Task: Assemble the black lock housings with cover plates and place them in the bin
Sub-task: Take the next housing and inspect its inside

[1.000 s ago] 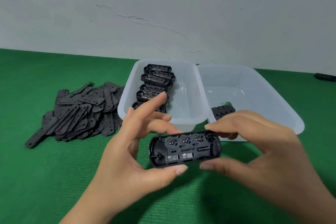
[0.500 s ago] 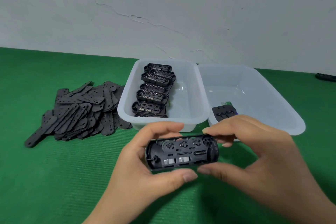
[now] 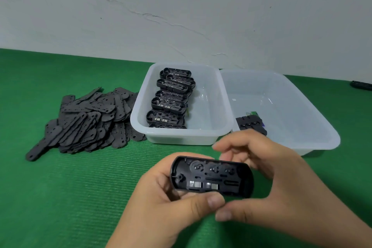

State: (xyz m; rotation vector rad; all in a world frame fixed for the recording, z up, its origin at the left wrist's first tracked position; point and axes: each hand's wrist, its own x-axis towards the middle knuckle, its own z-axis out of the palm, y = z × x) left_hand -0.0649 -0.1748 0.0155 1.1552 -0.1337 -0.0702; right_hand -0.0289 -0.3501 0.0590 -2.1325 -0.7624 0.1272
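Note:
A black lock housing [image 3: 211, 177] with its open inside facing me is held above the green mat. My left hand [image 3: 167, 203] grips its left end, thumb along the lower edge. My right hand [image 3: 267, 179] curls round its right end, fingers blurred over the top edge and thumb below. A heap of flat black cover plates [image 3: 88, 119] lies on the mat to the left. The left white bin [image 3: 138, 115] holds a row of several open housings [image 3: 171, 98]. The right white bin [image 3: 326, 127] holds one black piece [image 3: 250, 125] at its near left.
A green mat [image 3: 70, 191] covers the table up to a cracked white wall [image 3: 181, 10]. A dark object [image 3: 361, 85] lies at the far right edge by the wall. Both bins stand side by side, touching, just beyond my hands.
The left hand's fingers have closed behind the housing. Both hands and the housing have shifted slightly left and down. The right hand's fingers have lifted a little over the top edge.

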